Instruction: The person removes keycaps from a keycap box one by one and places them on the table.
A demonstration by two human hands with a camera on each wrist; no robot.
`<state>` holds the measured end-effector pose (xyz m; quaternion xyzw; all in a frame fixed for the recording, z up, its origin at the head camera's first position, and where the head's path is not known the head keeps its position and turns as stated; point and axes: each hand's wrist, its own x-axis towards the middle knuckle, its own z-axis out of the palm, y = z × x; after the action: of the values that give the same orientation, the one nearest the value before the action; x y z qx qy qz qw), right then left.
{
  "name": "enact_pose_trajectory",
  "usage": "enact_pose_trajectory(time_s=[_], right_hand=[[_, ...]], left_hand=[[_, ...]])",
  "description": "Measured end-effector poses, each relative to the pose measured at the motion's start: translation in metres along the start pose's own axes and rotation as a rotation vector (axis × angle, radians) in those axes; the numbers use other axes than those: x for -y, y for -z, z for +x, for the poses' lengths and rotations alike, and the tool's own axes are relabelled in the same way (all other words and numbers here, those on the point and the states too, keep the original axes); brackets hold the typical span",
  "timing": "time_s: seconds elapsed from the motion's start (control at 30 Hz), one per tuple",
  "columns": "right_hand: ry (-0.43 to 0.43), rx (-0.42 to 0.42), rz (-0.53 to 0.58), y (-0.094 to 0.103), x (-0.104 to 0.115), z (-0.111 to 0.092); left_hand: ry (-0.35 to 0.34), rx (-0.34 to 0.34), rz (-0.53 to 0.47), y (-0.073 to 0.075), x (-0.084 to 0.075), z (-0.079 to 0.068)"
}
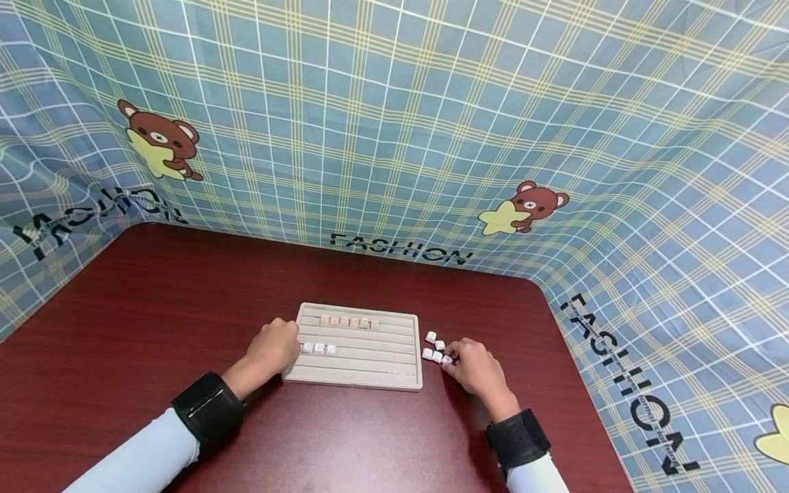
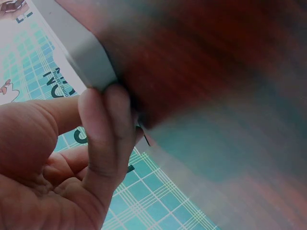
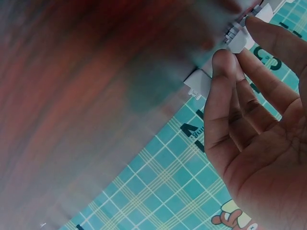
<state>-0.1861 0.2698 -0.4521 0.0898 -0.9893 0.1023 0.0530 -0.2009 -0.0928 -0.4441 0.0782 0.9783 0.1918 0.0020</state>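
Observation:
A pale ridged tray (image 1: 376, 366) lies on the table. My left hand (image 1: 277, 348) is at its left side, and the left wrist view shows the fingers (image 2: 100, 127) and thumb holding the tray's edge (image 2: 93, 60). To the right of the tray, my right hand (image 1: 479, 371) pinches a white keycap (image 1: 446, 359) between thumb and fingers; in the right wrist view this keycap (image 3: 237, 42) has its hollow underside partly visible. Several loose white keycaps (image 1: 431, 337) lie beside that hand. On the tray stand a row of white keycaps (image 1: 319, 348) and an upper row of beige keycaps (image 1: 344, 321).
The dark red table (image 1: 185, 294) extends around the tray. A blue checked cloth (image 1: 394, 137) with bears and lettering hangs behind the table and along both sides. Black bands (image 1: 208, 409) circle both wrists.

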Motion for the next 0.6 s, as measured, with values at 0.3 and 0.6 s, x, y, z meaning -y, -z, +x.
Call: enact_pose_trajectory(time_s=[0.3,0.6], right_hand=[[0.032,-0.070,0.047,0.005,0.006,0.006],[0.094,-0.066,0.080,0.012,0.036,0.016]], left_hand=[[-0.003,-0.007,0.002,-0.001,0.002,0.000],[-0.021,-0.023,0.010,-0.003,0.003,0.000]])
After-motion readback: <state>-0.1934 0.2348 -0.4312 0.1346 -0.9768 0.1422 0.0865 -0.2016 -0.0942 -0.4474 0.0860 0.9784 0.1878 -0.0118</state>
